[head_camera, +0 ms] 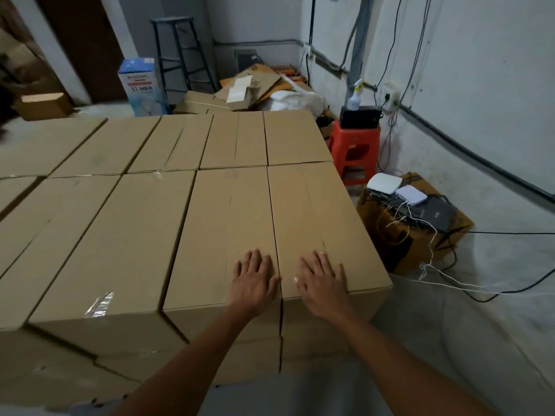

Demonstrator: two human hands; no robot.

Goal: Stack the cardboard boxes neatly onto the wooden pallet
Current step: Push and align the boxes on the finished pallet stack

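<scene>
A broad stack of cardboard boxes (144, 229) is seen from above, at least two layers high, with its top layer laid in two rows. The wooden pallet cannot be seen and is presumably hidden beneath the stack. The left hand (255, 283) is laid flat on the second box from the right (222, 217), and the right hand (322, 283) on the corner box (318, 211). Each grip is spread, fingers straight, with nothing held. These two boxes are set side by side and touching, with a thin dark gap shown at their near ends. Their long axes are pointed away from the viewer, parallel to each other. The stacking is judged nearly finished. Only squaring up appears to be left, though more boxes may lie out of view.
</scene>
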